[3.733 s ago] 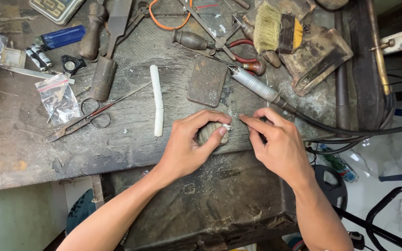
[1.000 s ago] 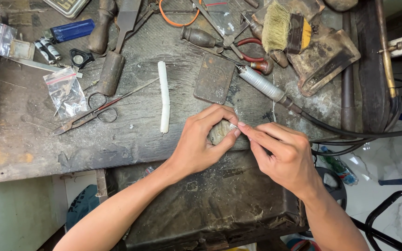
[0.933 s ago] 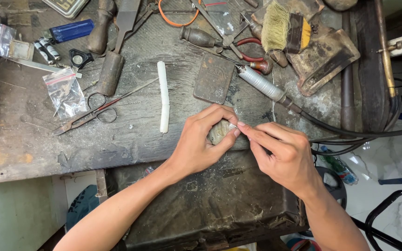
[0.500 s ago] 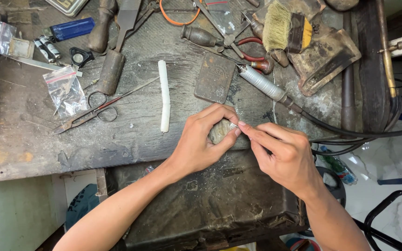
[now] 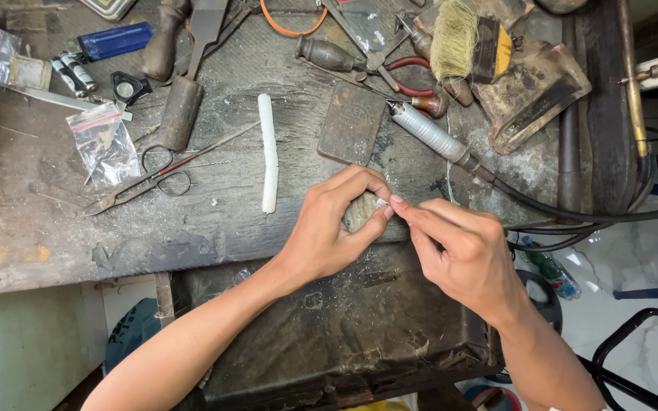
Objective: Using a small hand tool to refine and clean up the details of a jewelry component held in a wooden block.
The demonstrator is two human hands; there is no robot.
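Left hand: I see my left hand (image 5: 329, 232) curled at the front edge of the workbench (image 5: 55, 228). Its thumb and fingers are closed around a small pale ridged piece (image 5: 361, 209).
Right hand: My right hand (image 5: 466, 255) comes in from the right. Its thumb and first finger are pinched tight together, and the tips touch the right end of the small piece. I cannot tell if something tiny sits between those two fingertips.
Small piece: It is greyish white with little lines across it. It sits between both hands, just over the front edge of the bench. Most of it is hidden by my fingers.
White stick: A long white stick (image 5: 269, 152) lies on the bench just to the left of my left hand, not touching it.
Metal plate: A dark flat metal plate (image 5: 353, 122) lies just behind my hands.
Rotary handpiece: A silver handpiece (image 5: 429, 134) with a black cable lies tilted beside the plate, near my right hand.
Scissors: Thin scissors (image 5: 154, 176) lie to the left of the white stick.
Plastic bag: A small clear bag (image 5: 107, 144) with a red strip lies next to the scissors.
Brush: A brush (image 5: 455, 39) with pale bristles rests at the back of the bench.
Lighter: A blue lighter (image 5: 116, 40) lies far back on the left, well away from my hands.
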